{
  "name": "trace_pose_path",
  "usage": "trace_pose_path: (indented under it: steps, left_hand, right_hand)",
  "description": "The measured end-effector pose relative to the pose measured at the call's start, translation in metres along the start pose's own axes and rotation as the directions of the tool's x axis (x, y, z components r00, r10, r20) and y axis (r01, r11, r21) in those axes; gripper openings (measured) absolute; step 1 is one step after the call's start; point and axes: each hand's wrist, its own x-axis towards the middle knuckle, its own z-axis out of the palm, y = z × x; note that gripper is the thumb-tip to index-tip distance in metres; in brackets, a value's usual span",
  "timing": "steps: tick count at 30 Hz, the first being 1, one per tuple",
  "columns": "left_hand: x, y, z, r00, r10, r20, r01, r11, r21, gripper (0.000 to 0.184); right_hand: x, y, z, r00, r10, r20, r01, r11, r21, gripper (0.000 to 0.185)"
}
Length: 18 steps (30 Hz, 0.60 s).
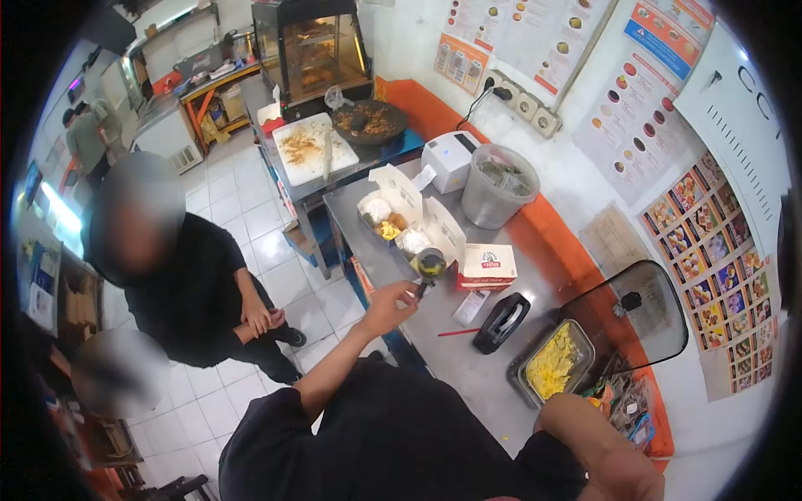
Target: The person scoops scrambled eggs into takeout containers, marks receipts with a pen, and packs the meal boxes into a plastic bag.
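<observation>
My left hand (pixel 391 307) is closed around the short visible handle of a ladle. The ladle's round bowl (pixel 429 264), with something dark and yellowish in it, is over the near edge of an open meal box (pixel 444 227) with white rice inside. Beside that stands a second open box (pixel 393 185) holding rice, yellow pieces and a brown item. To the right of the ladle is a closed red-and-white box (pixel 488 264). My right hand (pixel 626 478) is low at the bottom right edge, near several packets (pixel 628 409); its fingers do not show clearly.
A tape dispenser (pixel 503 324), a paper slip (pixel 471 308) and a metal tray of yellow shreds (pixel 528 386) with a raised dark lid (pixel 660 321) share the counter. Behind are a grey bucket (pixel 484 204), white printer (pixel 449 165) and dark pan (pixel 386 125). A co-worker (pixel 188 284) stands left.
</observation>
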Motion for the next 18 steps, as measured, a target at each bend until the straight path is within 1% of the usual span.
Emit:
trace_pose_path:
  steps: [2, 3, 6, 7, 8, 9, 10, 11, 12, 13, 15, 16, 17, 18]
  left_hand:
    - [0.014, 0.017, 0.008, 0.996, 0.071, 0.059, -0.068, 0.996, -0.052, 0.024]
    - [0.021, 0.032, 0.008, 0.991, 0.074, 0.108, -0.064, 0.993, -0.097, 0.023]
    - [0.03, 0.052, 0.012, 0.971, 0.042, 0.234, -0.022, 0.996, -0.088, 0.023]
    - [0.031, 0.056, 0.015, 0.967, 0.066, 0.247, -0.045, 0.995, -0.088, 0.023]
    - [0.032, 0.059, 0.019, 0.966, 0.071, 0.25, -0.043, 0.992, -0.116, 0.024]
    - [0.032, 0.062, 0.023, 0.965, 0.078, 0.252, -0.042, 0.988, -0.145, 0.026]
    - [0.032, 0.066, 0.027, 0.964, 0.088, 0.25, -0.045, 0.984, -0.173, 0.027]
    - [0.033, 0.073, 0.03, 0.964, 0.1, 0.247, -0.058, 0.984, -0.171, 0.027]
    - [0.033, 0.083, 0.033, 0.963, 0.112, 0.246, -0.072, 0.983, -0.167, 0.027]
    - [0.033, 0.088, 0.036, 0.959, 0.126, 0.252, -0.087, 0.983, -0.161, 0.027]
    - [0.032, 0.095, 0.048, 0.941, 0.123, 0.314, -0.078, 0.985, -0.152, 0.03]
    - [0.029, 0.098, 0.058, 0.92, 0.12, 0.372, -0.068, 0.986, -0.15, 0.031]
    - [0.024, 0.101, 0.07, 0.909, 0.147, 0.39, -0.101, 0.986, -0.135, 0.033]
    - [0.02, 0.101, 0.083, 0.898, 0.176, 0.404, -0.138, 0.983, -0.123, 0.035]
  right_hand:
    - [0.0, 0.007, 0.006, 0.998, 0.04, -0.038, -0.041, 0.999, -0.005, 0.036]
    - [0.0, 0.01, 0.01, 0.996, 0.06, -0.058, -0.061, 0.998, -0.006, 0.033]
    - [-0.012, 0.023, 0.022, 0.977, 0.171, -0.131, -0.173, 0.985, -0.002, 0.026]
    - [-0.022, 0.028, 0.026, 0.956, 0.248, -0.154, -0.25, 0.968, 0.005, 0.024]
    - [-0.036, 0.028, 0.031, 0.899, 0.4, -0.176, -0.406, 0.914, 0.003, 0.022]
    - [-0.053, 0.025, 0.039, 0.754, 0.627, -0.195, -0.641, 0.768, -0.007, 0.02]
    - [-0.075, 0.025, 0.047, 0.514, 0.833, -0.204, -0.854, 0.519, -0.028, 0.017]
    - [-0.103, 0.023, 0.05, 0.218, 0.96, -0.173, -0.974, 0.204, -0.097, 0.015]
    - [-0.144, 0.023, 0.048, -0.015, 0.994, -0.106, -0.971, -0.04, -0.237, 0.013]
    - [-0.179, 0.021, 0.055, -0.211, 0.971, -0.11, -0.928, -0.235, -0.288, 0.016]
    - [-0.247, -0.006, 0.07, -0.381, 0.913, -0.149, -0.917, -0.394, -0.07, 0.02]
    - [-0.27, -0.02, 0.074, -0.42, 0.896, -0.142, -0.907, -0.415, 0.07, 0.02]
    - [-0.284, -0.037, 0.075, -0.462, 0.876, -0.136, -0.878, -0.43, 0.213, 0.02]
    - [-0.292, -0.049, 0.07, -0.511, 0.849, -0.136, -0.849, -0.474, 0.236, 0.021]
